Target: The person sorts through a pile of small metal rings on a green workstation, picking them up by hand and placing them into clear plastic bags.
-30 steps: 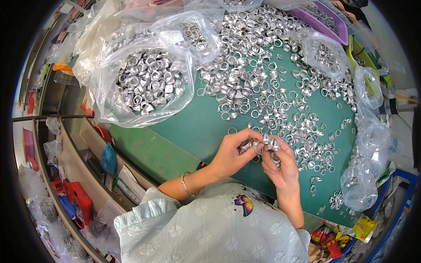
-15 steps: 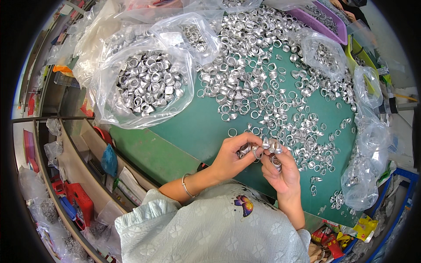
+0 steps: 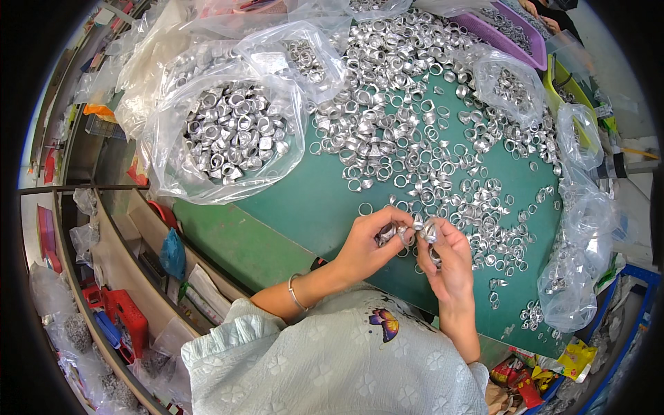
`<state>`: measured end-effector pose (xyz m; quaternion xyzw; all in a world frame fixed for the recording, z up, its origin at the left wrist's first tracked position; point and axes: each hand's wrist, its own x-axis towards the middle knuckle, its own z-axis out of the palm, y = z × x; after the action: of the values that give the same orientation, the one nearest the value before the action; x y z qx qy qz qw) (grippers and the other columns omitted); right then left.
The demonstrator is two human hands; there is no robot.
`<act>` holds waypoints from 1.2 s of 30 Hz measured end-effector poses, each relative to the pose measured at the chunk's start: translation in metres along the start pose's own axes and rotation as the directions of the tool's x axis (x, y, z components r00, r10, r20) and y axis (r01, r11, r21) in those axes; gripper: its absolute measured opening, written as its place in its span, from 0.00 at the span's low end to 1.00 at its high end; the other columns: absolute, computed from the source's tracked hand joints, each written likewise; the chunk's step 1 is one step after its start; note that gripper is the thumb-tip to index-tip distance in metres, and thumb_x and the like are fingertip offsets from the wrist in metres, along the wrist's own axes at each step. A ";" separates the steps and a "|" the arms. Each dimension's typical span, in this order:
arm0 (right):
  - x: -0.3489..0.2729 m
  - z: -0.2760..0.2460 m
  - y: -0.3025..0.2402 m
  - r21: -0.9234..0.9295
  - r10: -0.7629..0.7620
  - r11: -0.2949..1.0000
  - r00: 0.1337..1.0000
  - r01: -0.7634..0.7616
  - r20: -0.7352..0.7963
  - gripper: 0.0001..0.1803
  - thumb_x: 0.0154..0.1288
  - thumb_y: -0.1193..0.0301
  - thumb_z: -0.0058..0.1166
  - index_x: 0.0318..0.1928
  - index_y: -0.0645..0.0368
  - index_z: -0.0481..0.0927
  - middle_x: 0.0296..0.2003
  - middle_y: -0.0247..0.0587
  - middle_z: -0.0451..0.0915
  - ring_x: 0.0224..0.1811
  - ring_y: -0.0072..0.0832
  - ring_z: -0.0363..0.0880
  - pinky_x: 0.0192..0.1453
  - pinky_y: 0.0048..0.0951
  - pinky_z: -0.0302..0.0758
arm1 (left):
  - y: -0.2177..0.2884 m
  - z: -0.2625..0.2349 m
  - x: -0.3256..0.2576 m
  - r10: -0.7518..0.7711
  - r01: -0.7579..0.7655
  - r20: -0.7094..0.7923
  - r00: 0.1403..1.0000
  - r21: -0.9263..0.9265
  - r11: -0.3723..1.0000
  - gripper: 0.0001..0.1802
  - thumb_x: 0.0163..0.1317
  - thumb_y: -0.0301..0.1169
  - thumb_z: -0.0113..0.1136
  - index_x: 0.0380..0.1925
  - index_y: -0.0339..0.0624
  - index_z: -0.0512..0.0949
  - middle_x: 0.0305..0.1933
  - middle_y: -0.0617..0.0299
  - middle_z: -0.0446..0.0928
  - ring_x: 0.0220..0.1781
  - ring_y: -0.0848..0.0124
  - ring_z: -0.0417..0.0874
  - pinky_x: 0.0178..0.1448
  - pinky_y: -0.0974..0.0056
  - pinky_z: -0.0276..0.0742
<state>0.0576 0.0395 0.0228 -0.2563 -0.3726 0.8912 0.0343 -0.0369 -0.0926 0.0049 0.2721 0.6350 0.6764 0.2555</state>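
Note:
Close together over the near edge of the green table, both of my hands hold silver metal rings. My left hand (image 3: 370,242) is closed around several rings (image 3: 386,234), thumb and forefinger pinching toward the right. Fingers bent, my right hand (image 3: 448,259) grips a few more rings (image 3: 429,230); some sit partly hidden in its palm. The fingertips of the two hands nearly meet. Just beyond them spreads a large loose heap of silver rings (image 3: 373,131), thinning out toward the right.
An open clear plastic bag (image 3: 294,149) full of chunky rings stands at the left of the green table (image 3: 277,221). More bags (image 3: 512,90) line the right side. A purple basket (image 3: 536,52) and a yellow-green basket (image 3: 553,93) are at the far right. Shelves (image 3: 124,256) run along the left.
My right hand has turned slightly, its fingers more upright, and the rings at its fingertips have shifted. My left hand has barely moved.

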 end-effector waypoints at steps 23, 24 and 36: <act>0.009 -0.016 -0.002 -0.270 -0.133 0.956 0.990 0.117 -0.044 0.13 0.63 0.82 0.47 0.48 0.67 0.76 0.31 0.40 0.79 0.14 0.10 0.62 0.15 0.13 0.55 | -0.009 0.002 0.014 -0.075 0.057 0.090 0.993 0.186 0.981 0.08 0.58 0.21 0.57 0.38 0.36 0.74 0.30 0.62 0.78 0.30 0.81 0.77 0.32 0.75 0.71; 0.010 -0.010 -0.003 -0.300 -0.133 0.949 0.987 0.099 -0.095 0.11 0.63 0.81 0.49 0.46 0.67 0.77 0.29 0.39 0.79 0.15 0.10 0.62 0.16 0.13 0.56 | -0.007 0.002 0.014 -0.070 0.044 0.106 0.992 0.230 0.972 0.08 0.58 0.20 0.58 0.38 0.36 0.74 0.31 0.61 0.78 0.31 0.80 0.78 0.32 0.74 0.71; 0.009 -0.028 -0.004 -0.239 -0.215 0.955 0.966 0.178 -0.143 0.08 0.64 0.79 0.51 0.43 0.67 0.76 0.29 0.43 0.79 0.15 0.12 0.62 0.17 0.14 0.56 | -0.016 -0.004 0.022 -0.012 0.019 -0.016 1.000 0.557 0.830 0.24 0.55 0.19 0.58 0.53 0.43 0.69 0.33 0.55 0.78 0.27 0.64 0.80 0.31 0.65 0.74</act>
<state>0.0631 0.0627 0.0051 -0.2940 -0.4904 0.8108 0.1250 -0.0555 -0.0797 -0.0103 0.3258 0.8081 0.4614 0.1670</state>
